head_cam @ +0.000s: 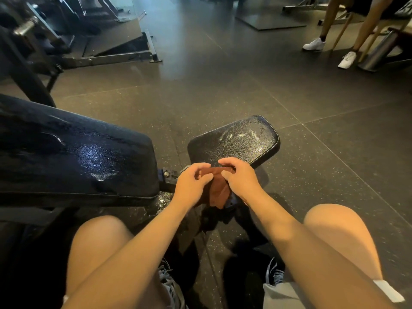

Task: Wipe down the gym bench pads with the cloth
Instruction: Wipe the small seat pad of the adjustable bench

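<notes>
Between the two bench pads, both hands hold the brown cloth (219, 186).

Left hand (193, 185) and right hand (238, 178) pinch its upper edge with curled fingers, close together, just before the seat pad (236, 141); the back pad (75, 150) lies to the left, shiny as if wet; the cloth hangs limp, so it seems light and soft; I would bunch it in one palm to wipe.

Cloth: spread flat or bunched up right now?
Bunched. The left hand and right hand pinch the cloth at its top; the rest hangs crumpled between them.
</notes>
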Motion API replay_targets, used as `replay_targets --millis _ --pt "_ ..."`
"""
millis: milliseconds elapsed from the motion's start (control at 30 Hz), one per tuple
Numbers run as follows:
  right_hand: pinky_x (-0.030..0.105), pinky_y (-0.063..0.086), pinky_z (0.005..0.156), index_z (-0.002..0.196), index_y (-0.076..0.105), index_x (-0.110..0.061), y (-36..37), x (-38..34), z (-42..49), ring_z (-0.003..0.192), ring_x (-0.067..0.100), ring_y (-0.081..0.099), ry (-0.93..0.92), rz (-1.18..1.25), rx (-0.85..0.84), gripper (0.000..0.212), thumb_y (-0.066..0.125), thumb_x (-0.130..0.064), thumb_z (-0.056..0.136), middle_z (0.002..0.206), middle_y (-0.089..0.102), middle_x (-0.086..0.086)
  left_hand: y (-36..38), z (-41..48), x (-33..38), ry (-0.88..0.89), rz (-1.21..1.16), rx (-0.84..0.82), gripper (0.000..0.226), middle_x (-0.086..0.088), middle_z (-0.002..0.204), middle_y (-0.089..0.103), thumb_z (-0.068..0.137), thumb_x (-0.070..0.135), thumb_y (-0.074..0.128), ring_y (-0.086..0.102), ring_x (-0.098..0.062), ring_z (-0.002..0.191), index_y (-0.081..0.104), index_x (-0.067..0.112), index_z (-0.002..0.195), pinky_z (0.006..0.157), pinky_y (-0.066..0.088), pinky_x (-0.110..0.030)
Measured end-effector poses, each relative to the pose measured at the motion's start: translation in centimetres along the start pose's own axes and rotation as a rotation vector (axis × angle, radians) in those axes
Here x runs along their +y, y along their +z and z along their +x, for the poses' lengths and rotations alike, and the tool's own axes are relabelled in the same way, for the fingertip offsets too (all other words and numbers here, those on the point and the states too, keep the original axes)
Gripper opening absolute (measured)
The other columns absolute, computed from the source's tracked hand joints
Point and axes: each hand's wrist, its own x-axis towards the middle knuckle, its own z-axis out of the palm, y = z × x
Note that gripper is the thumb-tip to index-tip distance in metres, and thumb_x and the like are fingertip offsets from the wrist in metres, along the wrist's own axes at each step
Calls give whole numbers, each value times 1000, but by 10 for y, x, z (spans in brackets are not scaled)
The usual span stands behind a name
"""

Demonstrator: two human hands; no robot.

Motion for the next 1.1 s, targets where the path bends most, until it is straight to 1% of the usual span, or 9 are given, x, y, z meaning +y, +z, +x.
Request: replay_targets --millis 167,267,367,500,633,733,800,967,1100 --pt "-1 37 71 102 70 -19 -16 -1 3 80 5 58 -33 -59 94 15 62 -10 93 92 67 -4 -3 9 2 34 -11 12 18 15 104 72 96 30 65 64 -1 100 75 26 111 87 49 -22" --pt "16 40 64 90 63 -24 -20 -2 8 73 9 57 -45 -155 130 11 55 -22 98 79 63 -7 1 16 6 47 -33 21 21 13 108 70 100 33 59 63 -3 103 71 24 115 89 49 -23" --pt "35 43 79 106 60 -27 -18 2 16 90 20 55 -70 -205 165 12 50 -26 101 93 61 -6 15 28 11 44 -36 63 21 12 106 68 102 31 56 61 -3 99 69 21 115 86 48 -22" --pt "26 29 95 126 55 -27 -18 3 25 110 13 28 -111 -252 241 31 58 -21 96 122 38 -4 33 48 15 -66 -156 52 19 6 102 70 102 30 54 63 -10 86 68 23 113 74 49 -28" --pt "29 35 100 116 64 -21 -4 9 37 113 18 39 -219 -290 149 24 55 -13 94 116 47 -3 43 72 12 -91 -176 44 23 7 112 68 102 23 49 63 -10 105 68 22 115 94 52 -35" --pt "30 22 118 139 54 -13 10 20 48 135 25 34 -279 -377 -21 41 52 -13 99 144 45 7 42 84 4 -152 -245 59 28 5 119 67 101 20 48 63 -11 110 66 23 122 102 51 -41" --pt "31 2 123 152 35 -10 19 35 55 150 29 15 -311 -549 -154 50 41 -19 104 161 27 8 37 87 -3 -148 -170 34 35 2 131 63 103 17 44 58 -13 120 61 23 133 108 45 -37" --pt "50 29 116 144 50 -13 45 58 71 145 33 34 -282 -939 -212 60 22 -35 96 151 45 11 35 88 -39 -72 164 8 46 -3 156 42 107 17 38 38 -20 144 41 13 152 118 25 -31" --pt "48 16 120 150 41 -11 34 53 92 150 30 22 -321 -1005 -149 62 19 -28 94 159 33 12 40 94 -65 -6 303 20 46 -12 156 42 107 18 38 37 -27 144 42 7 151 121 25 -38"
